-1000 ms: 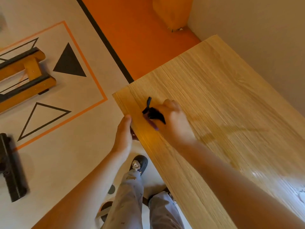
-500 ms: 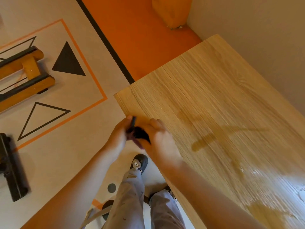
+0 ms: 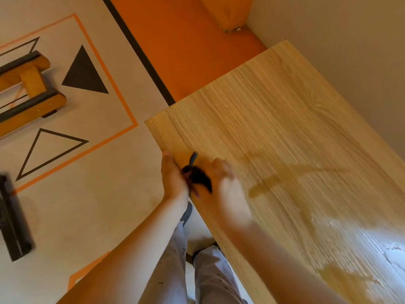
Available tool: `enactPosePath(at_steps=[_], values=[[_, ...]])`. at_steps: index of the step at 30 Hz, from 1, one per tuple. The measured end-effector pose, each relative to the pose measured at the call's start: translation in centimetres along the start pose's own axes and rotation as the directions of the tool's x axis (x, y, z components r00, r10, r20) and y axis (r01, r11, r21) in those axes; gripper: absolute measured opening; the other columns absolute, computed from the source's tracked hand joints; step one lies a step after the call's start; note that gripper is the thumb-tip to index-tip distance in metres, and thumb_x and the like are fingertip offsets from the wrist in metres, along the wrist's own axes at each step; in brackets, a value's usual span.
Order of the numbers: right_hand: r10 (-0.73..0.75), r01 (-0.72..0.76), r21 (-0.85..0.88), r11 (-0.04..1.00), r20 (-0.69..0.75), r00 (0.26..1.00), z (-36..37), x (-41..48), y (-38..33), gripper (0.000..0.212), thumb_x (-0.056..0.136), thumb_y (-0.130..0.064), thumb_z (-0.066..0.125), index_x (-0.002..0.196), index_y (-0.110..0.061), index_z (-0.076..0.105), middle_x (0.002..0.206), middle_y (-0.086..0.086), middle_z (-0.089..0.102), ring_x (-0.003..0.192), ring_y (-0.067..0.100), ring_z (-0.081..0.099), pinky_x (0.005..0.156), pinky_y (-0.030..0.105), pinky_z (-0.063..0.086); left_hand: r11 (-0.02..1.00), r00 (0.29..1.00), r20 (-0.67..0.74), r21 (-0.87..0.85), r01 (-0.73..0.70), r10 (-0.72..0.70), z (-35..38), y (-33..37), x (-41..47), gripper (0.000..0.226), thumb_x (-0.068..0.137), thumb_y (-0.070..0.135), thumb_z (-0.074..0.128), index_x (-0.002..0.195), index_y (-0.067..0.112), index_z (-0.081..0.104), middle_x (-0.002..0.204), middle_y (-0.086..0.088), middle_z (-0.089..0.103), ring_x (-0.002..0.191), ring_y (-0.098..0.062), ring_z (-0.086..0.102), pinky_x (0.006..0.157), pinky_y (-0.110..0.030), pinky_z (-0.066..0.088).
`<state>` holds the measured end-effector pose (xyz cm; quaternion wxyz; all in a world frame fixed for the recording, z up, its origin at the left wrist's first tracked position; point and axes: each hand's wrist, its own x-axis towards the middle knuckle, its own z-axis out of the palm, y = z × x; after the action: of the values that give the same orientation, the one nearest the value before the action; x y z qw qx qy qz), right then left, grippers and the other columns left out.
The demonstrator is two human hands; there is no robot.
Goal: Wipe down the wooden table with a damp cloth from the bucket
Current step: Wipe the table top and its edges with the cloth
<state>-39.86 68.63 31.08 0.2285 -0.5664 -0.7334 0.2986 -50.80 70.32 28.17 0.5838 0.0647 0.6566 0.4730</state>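
- The table (image 3: 285, 139) fills the right half of the frame, pale wood with the grain running from its far end toward the person.
- The cloth (image 3: 198, 175) is a small dark wad at the table's left edge, a little below the near-left corner, in the middle of the frame. A thin tail of it sticks up over the wood.
- The right hand (image 3: 223, 189) grips the cloth and lies on the tabletop just in from that edge. It is blurred, so I cannot make out each finger.
- The left hand (image 3: 173, 178) sits flat against the outside of the table edge, fingers straight and together, pointing toward the top of the frame. It holds nothing and is right beside the cloth.
- A wet streak (image 3: 274, 183) darkens the wood to the right of the hands, and a shiny wet patch (image 3: 361, 249) glints in the lower right.
- Below the hands are pale trousers (image 3: 171, 270) and part of a dark shoe (image 3: 187, 212).
- The floor on the left is beige with an orange border line, a solid black triangle (image 3: 84, 73) and an outlined triangle (image 3: 48, 150).
- A wooden frame (image 3: 32, 88) with dark strips lies at upper left; a dark bar (image 3: 13, 218) lies at the left edge.
- An orange floor strip (image 3: 186, 51) runs across the top centre, and a plain wall (image 3: 339, 40) stands at upper right.
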Motion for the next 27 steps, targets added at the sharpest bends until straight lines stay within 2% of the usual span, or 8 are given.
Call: enactPosePath(at_steps=[1, 3, 7, 9, 12, 16, 22, 27], values=[[0.005, -0.005, 0.001, 1.000, -0.011, 1.000, 0.6, -0.7, -0.6, 0.018, 0.074, -0.018, 0.068, 0.092, -0.015, 0.068, 0.082, -0.005, 0.050, 0.082, 0.012, 0.043, 0.060, 0.012, 0.030, 1.000, 1.000, 0.010, 0.014, 0.026, -0.027, -0.3, 0.1, -0.1, 0.054, 0.100, 0.054, 0.021, 0.098, 0.016, 0.059, 0.072, 0.001, 0.072, 0.055, -0.005, 0.067, 0.051, -0.016, 0.051], [0.022, -0.022, 0.036, 0.999, -0.013, 1.000, 0.6, -0.9, -0.4, 0.017, 0.073, -0.015, 0.067, 0.090, -0.013, 0.068, 0.081, -0.008, 0.046, 0.081, 0.011, 0.040, 0.061, 0.010, 0.030, 0.996, 0.999, 0.027, 0.088, 0.033, -0.035, -0.8, 0.7, -0.4, 0.055, 0.101, 0.049, 0.018, 0.088, 0.016, 0.059, 0.059, 0.007, 0.068, 0.048, -0.004, 0.063, 0.049, -0.019, 0.049], [0.000, -0.001, -0.011, 1.000, -0.029, 1.000, -3.0, 1.6, 2.5, 0.006, 0.082, -0.018, 0.064, 0.085, -0.013, 0.067, 0.082, -0.008, 0.045, 0.080, 0.016, 0.045, 0.062, 0.013, 0.033, 0.975, 0.999, -0.037, 0.219, 0.025, -0.017, -1.5, 1.1, 0.2, 0.048, 0.100, 0.053, 0.020, 0.127, 0.026, 0.049, 0.113, 0.005, 0.063, 0.103, -0.013, 0.061, 0.089, -0.032, 0.049], [0.066, -0.070, -0.052, 0.996, -0.080, 0.995, -5.8, 3.4, 4.3, 0.004, 0.084, -0.016, 0.066, 0.080, -0.017, 0.066, 0.085, -0.003, 0.051, 0.083, 0.019, 0.049, 0.066, 0.025, 0.040, 0.977, 0.995, -0.082, 0.203, 0.065, -0.050, -0.8, 0.8, 0.2, 0.064, 0.097, 0.060, 0.020, 0.146, 0.022, 0.036, 0.145, 0.000, 0.045, 0.133, -0.022, 0.043, 0.112, -0.044, 0.032], [0.175, -0.191, -0.086, 0.978, -0.162, 0.971, -9.3, 5.7, 7.3, 0.018, 0.084, -0.014, 0.064, 0.066, -0.017, 0.060, 0.085, 0.002, 0.053, 0.083, 0.023, 0.051, 0.068, 0.033, 0.043, 0.989, 0.975, -0.224, 0.145, 0.030, 0.003, 1.4, 0.6, -0.4, 0.060, 0.100, 0.053, 0.017, 0.152, 0.023, 0.023, 0.156, -0.002, 0.028, 0.143, -0.023, 0.027, 0.118, -0.043, 0.019], [0.230, -0.247, -0.070, 0.967, -0.189, 0.955, -9.4, 5.3, 7.4, 0.020, 0.084, -0.016, 0.063, 0.065, -0.021, 0.060, 0.087, 0.003, 0.054, 0.084, 0.024, 0.051, 0.071, 0.036, 0.047, 0.970, 0.894, -0.422, 0.235, -0.053, 0.151, 3.5, 0.8, -1.3, 0.053, 0.103, 0.043, 0.021, 0.146, 0.016, 0.036, 0.150, -0.008, 0.039, 0.137, -0.026, 0.037, 0.101, -0.025, 0.026], [-0.001, 0.004, -0.062, 0.998, 0.046, 0.999, -3.3, -0.9, 2.5, 0.015, 0.081, -0.022, 0.068, 0.096, -0.018, 0.068, 0.083, -0.007, 0.048, 0.082, 0.014, 0.044, 0.066, 0.016, 0.032, 0.918, 0.849, -0.489, 0.397, 0.012, 0.201, 3.4, 1.4, -1.5, 0.056, 0.103, 0.044, 0.017, 0.132, 0.010, 0.051, 0.134, -0.015, 0.054, 0.120, -0.035, 0.051, 0.091, -0.034, 0.037], [-0.069, 0.072, -0.049, 0.996, 0.070, 0.995, -5.7, 0.2, 3.9, 0.024, 0.083, -0.031, 0.053, 0.092, -0.014, 0.068, 0.082, -0.001, 0.054, 0.078, 0.019, 0.050, 0.061, 0.026, 0.046, 0.884, 0.825, -0.510, 0.467, 0.028, 0.243, 3.8, 1.5, -1.6, 0.056, 0.103, 0.044, 0.016, 0.122, 0.007, 0.054, 0.123, -0.018, 0.059, 0.109, -0.038, 0.055, 0.079, -0.034, 0.035]])
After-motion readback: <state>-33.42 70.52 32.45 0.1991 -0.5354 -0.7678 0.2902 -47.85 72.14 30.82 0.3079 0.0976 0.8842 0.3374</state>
